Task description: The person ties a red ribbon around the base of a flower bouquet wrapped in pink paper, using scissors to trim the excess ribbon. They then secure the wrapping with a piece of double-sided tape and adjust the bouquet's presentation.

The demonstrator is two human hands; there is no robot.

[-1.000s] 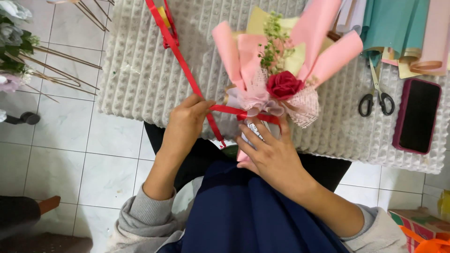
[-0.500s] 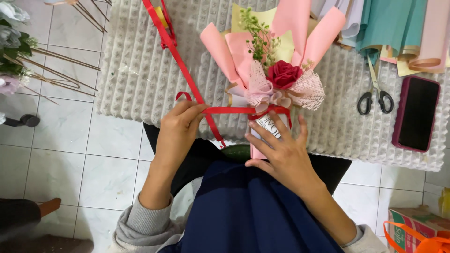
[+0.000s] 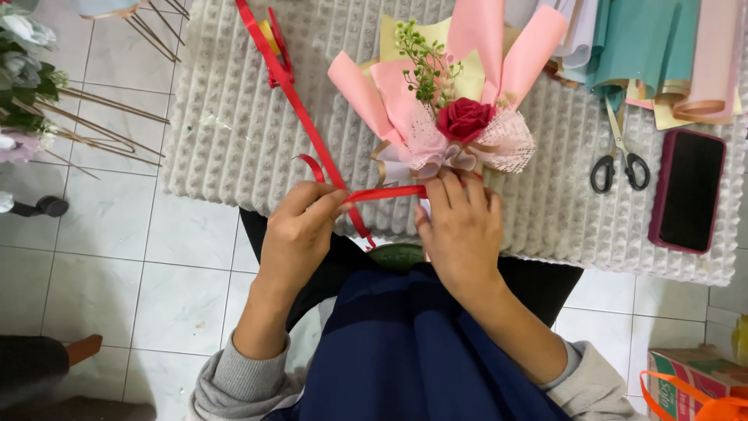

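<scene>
A small bouquet point(image 3: 460, 125) with one red rose, green sprigs and pink and cream wrapping lies at the near edge of a white ribbed mat point(image 3: 234, 140), its stem end pointing toward the person. The stem is hidden under the right hand point(image 3: 461, 226), so how the wrap closes there cannot be made out. A red ribbon point(image 3: 312, 140) runs from the top of the frame, where it is cut off, down across the mat to the bouquet's neck. The left hand point(image 3: 300, 230) pinches the ribbon between thumb and fingertips, just left of the bouquet, wrist bent upward. The right hand lies flat over the neck, fingers close together and pressing the ribbon down. Left of the mat the tiled floor point(image 3: 117, 249) lies open. To the right, well apart, lie scissors point(image 3: 619, 160) and a dark phone point(image 3: 689, 191); rolled paper sheets point(image 3: 654, 47) are cut off at the top.
</scene>
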